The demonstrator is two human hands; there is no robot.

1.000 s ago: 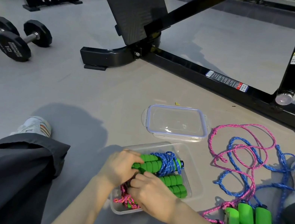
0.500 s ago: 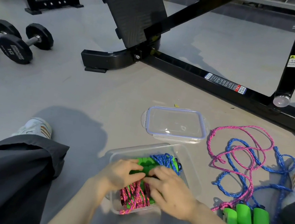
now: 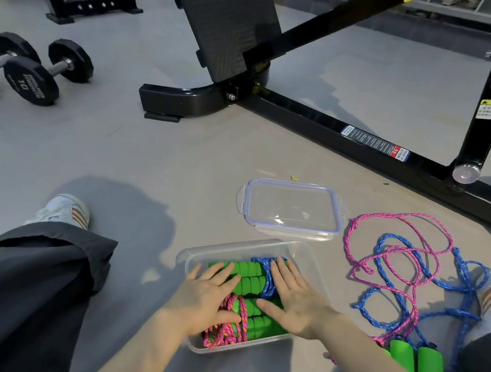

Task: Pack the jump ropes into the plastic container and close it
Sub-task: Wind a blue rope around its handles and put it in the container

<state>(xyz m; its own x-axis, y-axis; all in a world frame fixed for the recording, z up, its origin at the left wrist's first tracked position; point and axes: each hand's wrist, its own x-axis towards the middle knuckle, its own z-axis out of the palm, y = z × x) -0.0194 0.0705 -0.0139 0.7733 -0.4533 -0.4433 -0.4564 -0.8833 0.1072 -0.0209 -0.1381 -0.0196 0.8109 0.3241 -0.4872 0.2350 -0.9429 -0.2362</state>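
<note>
On the gym floor (image 3: 177, 154), with two dumbbells (image 3: 32, 66) off to the left, one clear container (image 3: 227, 245) sits between the legs and holds two wound jump ropes, a blue rope (image 3: 267, 275) and a pink rope (image 3: 228, 330). The left hand (image 3: 204, 300) and right hand (image 3: 296, 299) press flat on them, fingers straight, gripping nothing. The job looks about half done: a loose pink rope (image 3: 402, 220) and a loose blue rope (image 3: 397, 245) lie tangled to the right, and the one lid (image 3: 292, 209) lies off, just behind the container.

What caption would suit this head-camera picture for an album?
Left hand and right hand press bundled jump ropes into the clear container; lid and loose ropes wait nearby.
</note>
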